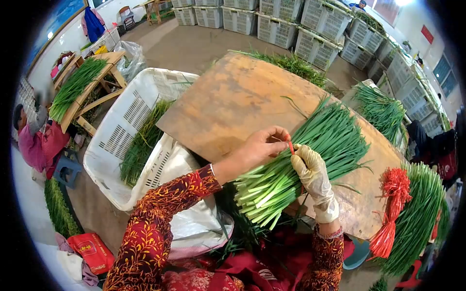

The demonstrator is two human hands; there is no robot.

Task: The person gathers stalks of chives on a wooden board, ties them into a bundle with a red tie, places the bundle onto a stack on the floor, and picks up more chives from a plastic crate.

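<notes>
A thick bunch of garlic chives [330, 133] lies on the wooden board, pale stem ends toward me and green leaves pointing away to the right. My bare left hand [257, 150] is above the stems, thumb and fingers pinched on one end of a red plastic tie [291, 147]. My right hand [313, 177], in a cream-coloured glove, is closed at the same tie beside the bunch. Part of the tie passes down over the stems under the right hand. How it runs underneath the bunch is hidden.
The board [233, 102] is tilted. A hank of red ties [394, 208] hangs at its right edge beside more chives [417, 213]. A white crate [116, 140] with greens stands left. Stacked crates [276, 29] line the back. Another person [41, 140] sits far left by a bench.
</notes>
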